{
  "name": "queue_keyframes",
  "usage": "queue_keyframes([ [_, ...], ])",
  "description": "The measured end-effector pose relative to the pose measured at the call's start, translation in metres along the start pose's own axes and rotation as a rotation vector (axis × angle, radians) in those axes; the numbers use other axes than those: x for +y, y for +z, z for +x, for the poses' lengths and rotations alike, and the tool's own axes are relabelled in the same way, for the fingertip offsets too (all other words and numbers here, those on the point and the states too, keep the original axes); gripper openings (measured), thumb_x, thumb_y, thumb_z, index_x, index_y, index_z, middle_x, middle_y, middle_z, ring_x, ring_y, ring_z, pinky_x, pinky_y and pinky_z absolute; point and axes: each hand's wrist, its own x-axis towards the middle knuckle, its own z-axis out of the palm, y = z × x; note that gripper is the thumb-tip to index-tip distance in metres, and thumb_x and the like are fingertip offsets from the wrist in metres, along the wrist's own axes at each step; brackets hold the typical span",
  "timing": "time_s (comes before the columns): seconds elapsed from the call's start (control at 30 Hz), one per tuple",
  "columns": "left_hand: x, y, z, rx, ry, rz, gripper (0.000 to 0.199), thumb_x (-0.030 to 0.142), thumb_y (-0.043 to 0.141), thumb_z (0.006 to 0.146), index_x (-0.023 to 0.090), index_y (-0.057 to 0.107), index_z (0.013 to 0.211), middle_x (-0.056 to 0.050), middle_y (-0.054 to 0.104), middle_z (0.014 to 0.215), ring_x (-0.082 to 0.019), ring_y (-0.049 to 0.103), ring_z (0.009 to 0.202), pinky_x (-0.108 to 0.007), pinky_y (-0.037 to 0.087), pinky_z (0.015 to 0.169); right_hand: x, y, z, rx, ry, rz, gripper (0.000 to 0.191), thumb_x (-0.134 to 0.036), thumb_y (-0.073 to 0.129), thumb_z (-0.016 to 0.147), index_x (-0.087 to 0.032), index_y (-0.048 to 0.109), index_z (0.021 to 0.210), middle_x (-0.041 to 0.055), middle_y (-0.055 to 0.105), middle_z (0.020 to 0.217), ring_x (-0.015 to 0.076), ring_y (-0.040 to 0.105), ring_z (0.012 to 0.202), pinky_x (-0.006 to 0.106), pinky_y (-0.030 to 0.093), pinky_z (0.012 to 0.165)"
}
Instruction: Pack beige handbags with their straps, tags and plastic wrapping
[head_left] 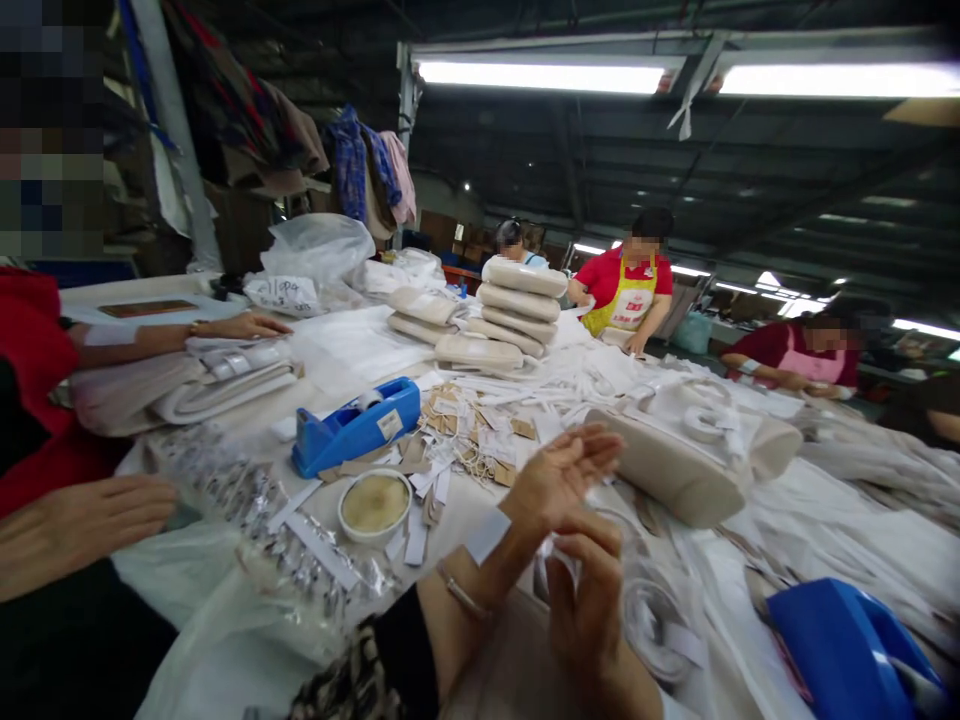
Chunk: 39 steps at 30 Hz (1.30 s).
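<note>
My left hand is raised over the work table, palm up with its fingers stretched out and nothing in it. A white label is stuck near that wrist, above a bracelet. Just below and to the right, my right hand has bent fingers near the left wrist; whether anything small is between them is blurred. Coiled clear and white strips lie beside the right hand. Beyond the left hand are scattered brown and white tags with strings. A round tub of yellowish paste stands left of my hands.
Blue tape dispensers sit left and at the lower right. Rolled beige fabric lies right, and folded bundles are stacked behind. At left, another person's hands reach over wrapped fabric. More people stand behind the table.
</note>
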Motion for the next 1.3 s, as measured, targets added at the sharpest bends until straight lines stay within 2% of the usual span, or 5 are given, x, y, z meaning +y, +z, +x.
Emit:
queue_keyframes([
  [0.17, 0.016, -0.076, -0.041, 0.349, -0.067, 0.015, 0.031, 0.018, 0.047, 0.083, 0.015, 0.057, 0.112, -0.008, 0.060, 0.104, -0.017, 0.056, 0.099, -0.033, 0.043, 0.093, 0.001, 0.026, -0.002, -0.459, -0.043, 0.120, 0.023, -0.015, 0.035, 0.098, -0.019, 0.056, 0.106, 0.0079, 0.063, 0.099, 0.0195, 0.057, 0.091, 0.035, 0.048, 0.080],
  [0.33, 0.020, -0.111, -0.130, 0.315, -0.299, 0.152, 0.039, 0.020, 0.054, 0.075, 0.014, 0.055, 0.113, -0.006, 0.055, 0.096, -0.018, 0.054, 0.089, -0.032, 0.045, 0.080, 0.003, 0.034, -0.011, -0.769, -0.037, 0.028, 0.032, -0.037, 0.038, 0.101, -0.020, 0.057, 0.081, 0.0002, 0.061, 0.073, 0.0174, 0.056, 0.072, 0.048, 0.036, 0.101],
  [0.6, 0.001, -0.094, -0.189, 0.117, -0.587, 0.066, 0.032, 0.013, 0.056, 0.069, 0.015, 0.056, 0.101, -0.003, 0.059, 0.092, -0.014, 0.056, 0.081, -0.026, 0.043, 0.073, 0.003, 0.034, -0.007, -0.785, -0.053, 0.034, 0.033, -0.021, 0.034, 0.102, -0.020, 0.052, 0.074, -0.0021, 0.054, 0.068, 0.0145, 0.051, 0.068, 0.046, 0.032, 0.101],
  [0.97, -0.014, -0.075, -0.193, 0.146, -0.613, 0.146, 0.031, 0.007, 0.063, 0.056, 0.018, 0.056, 0.084, -0.003, 0.057, 0.093, -0.020, 0.056, 0.091, -0.025, 0.044, 0.069, 0.006, 0.033, -0.010, -0.767, -0.024, 0.078, 0.021, -0.018, 0.037, 0.100, -0.022, 0.046, 0.082, -0.0050, 0.054, 0.066, 0.0123, 0.051, 0.060, 0.048, 0.036, 0.104],
  [1.3, -0.016, -0.070, -0.189, 0.112, -0.672, 0.011, 0.019, 0.012, 0.057, 0.061, 0.019, 0.046, 0.074, 0.006, 0.048, 0.062, -0.010, 0.045, 0.059, -0.020, 0.030, 0.052, 0.007, 0.034, -0.010, -0.728, -0.006, 0.099, 0.019, -0.015, 0.038, 0.100, -0.021, 0.045, 0.084, -0.0061, 0.054, 0.066, 0.0107, 0.051, 0.056, 0.049, 0.033, 0.104],
])
